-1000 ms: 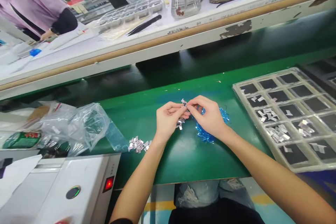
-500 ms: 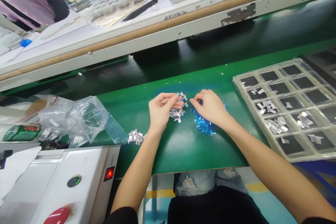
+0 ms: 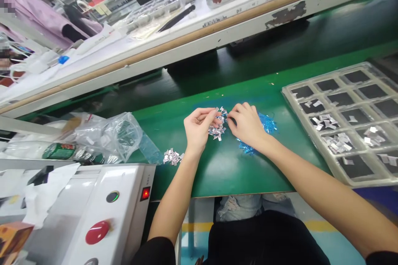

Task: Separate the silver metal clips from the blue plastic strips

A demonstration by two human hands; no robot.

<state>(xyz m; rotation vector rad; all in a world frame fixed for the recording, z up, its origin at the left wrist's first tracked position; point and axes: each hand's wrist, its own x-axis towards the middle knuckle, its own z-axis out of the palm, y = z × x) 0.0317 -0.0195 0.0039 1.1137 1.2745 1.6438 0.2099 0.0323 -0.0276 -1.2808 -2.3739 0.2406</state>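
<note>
My left hand (image 3: 196,129) is pinched, thumb against forefinger, with a small silvery piece (image 3: 217,109) at the fingertips. Under and beside these fingers lies a heap of small silver-white pieces (image 3: 217,133) on the green work surface (image 3: 224,169). My right hand (image 3: 248,125) has its fingers curled together, the tips close to the left fingertips at the heap's right side. What it holds, if anything, is hidden. Blue shiny film scraps (image 3: 268,123) lie behind and below the right hand, partly covered by it. Another small heap of silvery pieces (image 3: 173,156) sits left of my left forearm.
At the right stands a clear compartment tray (image 3: 334,163) with silvery pieces in several cells. Plastic bags (image 3: 121,134) lie at the left, behind a white machine (image 3: 124,211) with a red button (image 3: 97,232). A raised shelf (image 3: 186,43) crosses the far side. A person in pink (image 3: 40,12) is beyond it.
The view has swung a little left. My right hand has come closer to my left fingertips, uncovering more blue scraps behind it. The left hand stays pinched over the heap.
</note>
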